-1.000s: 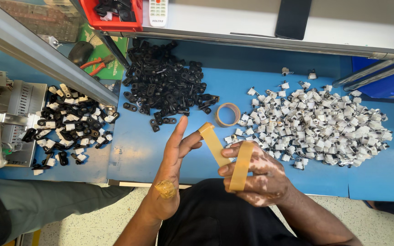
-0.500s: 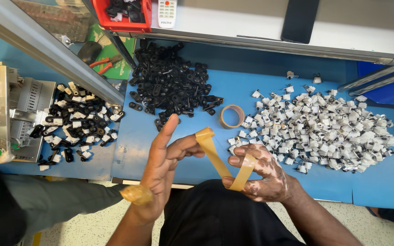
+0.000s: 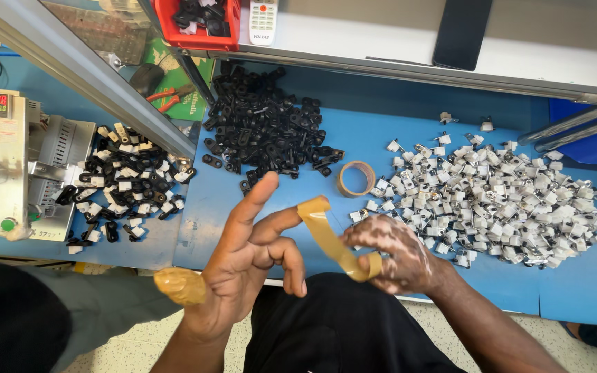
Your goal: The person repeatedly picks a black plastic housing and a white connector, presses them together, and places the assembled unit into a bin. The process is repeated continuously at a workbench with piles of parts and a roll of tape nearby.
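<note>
A strip of tan tape [image 3: 329,238] stretches between my two hands above my lap. My left hand [image 3: 247,266] has its fingers spread, the strip's upper end stuck on a fingertip, and its thumb wrapped in tan tape [image 3: 179,285]. My right hand [image 3: 395,252] pinches the strip's lower end. A roll of tan tape [image 3: 356,179] lies on the blue table [image 3: 589,290] just beyond my hands.
A heap of black plastic clips [image 3: 264,128] lies at the table's centre, a heap of white parts [image 3: 499,200] to the right, and mixed black and white pieces [image 3: 126,183] beside a grey machine [image 3: 8,166] at left. A red bin [image 3: 198,24] and a remote [image 3: 264,14] sit behind.
My hands have drawn the tape strip closer together and lower. The left hand has turned and spread its fingers. The view has shifted slightly.
</note>
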